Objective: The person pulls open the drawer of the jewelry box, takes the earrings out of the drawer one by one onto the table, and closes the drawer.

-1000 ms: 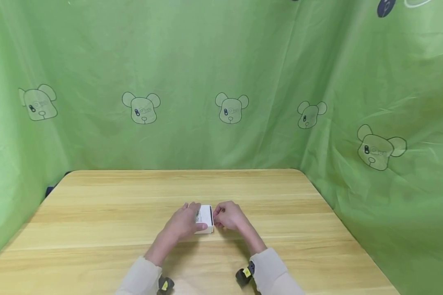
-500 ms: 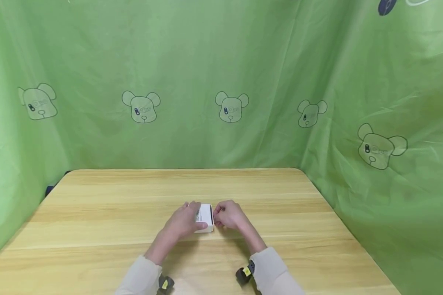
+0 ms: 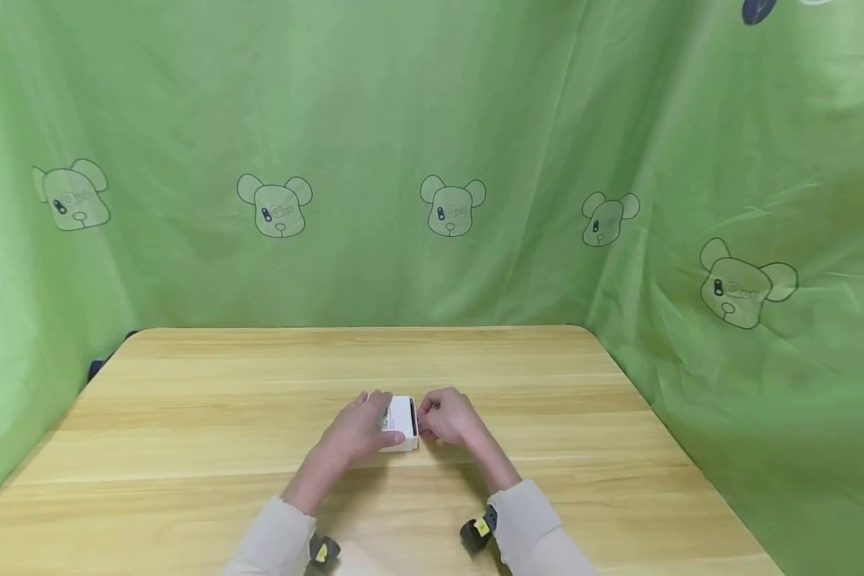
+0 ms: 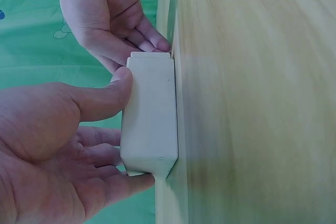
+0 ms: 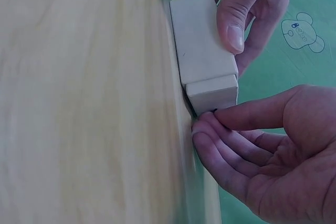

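Note:
A small white cardboard box (image 3: 399, 414) with printing on its top lies on the wooden table. My left hand (image 3: 356, 428) grips it from the left, thumb on the near side and fingers over the far side. At the right end, a white inner tray (image 5: 212, 93) sticks out a little from the sleeve, with a dark strip showing along the opening in the head view. My right hand (image 3: 446, 418) is at that end, its thumb and fingertips pinching a small dark tab (image 5: 214, 110) at the tray's face. The tab is mostly hidden by the fingers.
The light wooden table (image 3: 187, 416) extends around both hands. Green curtain (image 3: 360, 96) printed with bear heads hangs behind and along both sides. Black wrist cameras (image 3: 478, 534) sit below the pale sleeves (image 3: 529, 520).
Both hands and the box keep nearly the same pose. The whole scene sits slightly higher in the head view now.

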The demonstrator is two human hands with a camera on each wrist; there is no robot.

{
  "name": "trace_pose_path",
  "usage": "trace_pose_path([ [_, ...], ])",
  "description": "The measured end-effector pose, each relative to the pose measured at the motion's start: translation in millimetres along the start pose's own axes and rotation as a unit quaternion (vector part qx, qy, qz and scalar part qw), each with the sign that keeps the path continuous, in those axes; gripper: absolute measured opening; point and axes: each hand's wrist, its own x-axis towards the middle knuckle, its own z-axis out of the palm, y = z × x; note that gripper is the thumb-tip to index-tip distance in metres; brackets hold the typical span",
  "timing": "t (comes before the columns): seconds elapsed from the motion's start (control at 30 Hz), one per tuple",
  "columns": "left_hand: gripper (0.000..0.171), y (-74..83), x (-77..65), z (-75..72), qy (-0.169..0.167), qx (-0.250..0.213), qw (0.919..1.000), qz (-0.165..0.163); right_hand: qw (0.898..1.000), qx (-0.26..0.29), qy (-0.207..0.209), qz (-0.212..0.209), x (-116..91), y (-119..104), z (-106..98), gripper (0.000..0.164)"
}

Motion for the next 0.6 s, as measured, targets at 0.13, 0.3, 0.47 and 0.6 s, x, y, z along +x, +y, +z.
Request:
trace_pose_path([
  [0.13, 0.073, 0.6, -0.4, -0.1, 0.0, 0.006, 1.0, 0.002, 1.0, -0.003, 0.0, -0.002, 0.3, 0.4, -0.2, 0.005],
  [0.3, 0.074, 0.6, 0.0, 0.3, -0.002, 0.011, 0.9999, 0.003, 1.0, -0.015, 0.004, -0.001, 0.0, -0.2, -1.7, 0.007],
  [0.47, 0.074, 0.1, 0.1, -0.3, -0.004, 0.008, 1.0, 0.0, 1.0, -0.01, 0.0, 0.001, 0.1, -0.3, -3.0, 0.007],
  [0.6, 0.075, 0.1, 0.5, -0.2, -0.004, 0.009, 1.0, -0.001, 1.0, -0.001, -0.006, 0.005, 0.4, 0.0, -3.4, 0.004],
])
